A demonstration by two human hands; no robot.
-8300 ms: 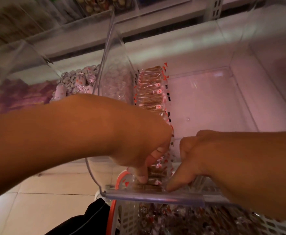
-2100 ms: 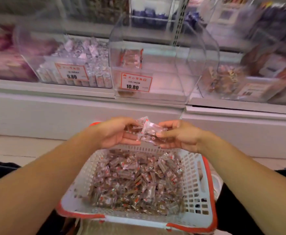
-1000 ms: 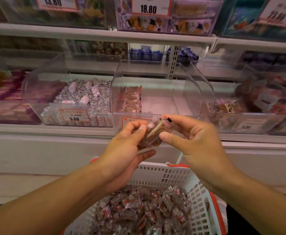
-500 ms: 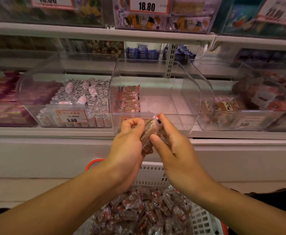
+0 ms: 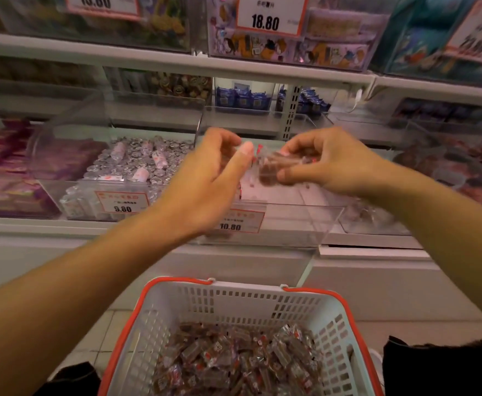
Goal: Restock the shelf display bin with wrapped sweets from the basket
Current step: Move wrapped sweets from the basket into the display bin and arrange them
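Observation:
My right hand pinches a small bundle of brown sweets in clear wrappers between thumb and fingers, level with the open top of the clear display bin, which bears a 10.80 price tag. My left hand is beside it with loosely curled fingers. Its thumb tip lies at the wrapper's clear end, and blur hides whether it pinches. The left hand covers the row of sweets standing in the bin. Below, the white basket with a red rim holds a heap of wrapped sweets.
A clear bin of silver-wrapped sweets tagged 9.80 stands to the left, and a bin of dark sweets to the right. The upper shelf edge overhangs the bins, with boxed goods and an 18.80 tag above. Purple packs lie far left.
Both hands have risen from in front of the bin's price tag to its open top and moved apart. The bundle now sits in the right hand's pinch.

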